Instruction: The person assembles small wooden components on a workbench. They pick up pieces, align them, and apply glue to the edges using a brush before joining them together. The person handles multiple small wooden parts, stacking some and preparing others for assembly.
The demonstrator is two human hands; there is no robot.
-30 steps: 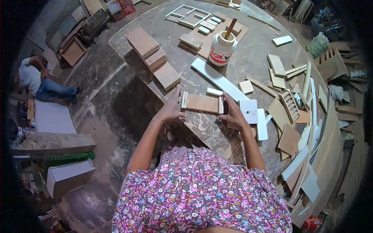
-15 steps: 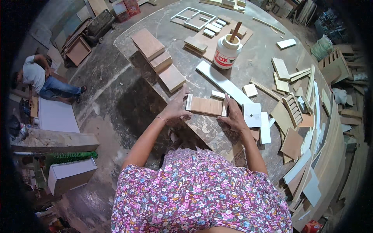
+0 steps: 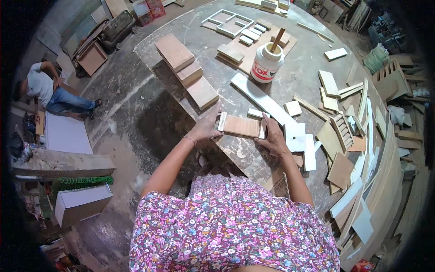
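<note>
A small brown wooden panel point(image 3: 241, 126) with pale strips at both ends lies near the front edge of the grey worktable point(image 3: 312, 54). My left hand point(image 3: 207, 127) presses against its left end strip, fingers spread. My right hand point(image 3: 273, 138) holds its right end, fingers closed over the strip. Both forearms reach up from my flowered dress at the bottom of the head view.
A white glue jar point(image 3: 266, 67) with a stick in it stands behind. Stacked brown boards point(image 3: 186, 69), a long white strip point(image 3: 262, 99), white frames point(image 3: 228, 23) and several wood offcuts point(image 3: 344, 131) lie around. A person point(image 3: 52, 93) sits on the floor at far left.
The panel and both hands have stayed together on the table edge; my hands shifted only slightly along its ends.
</note>
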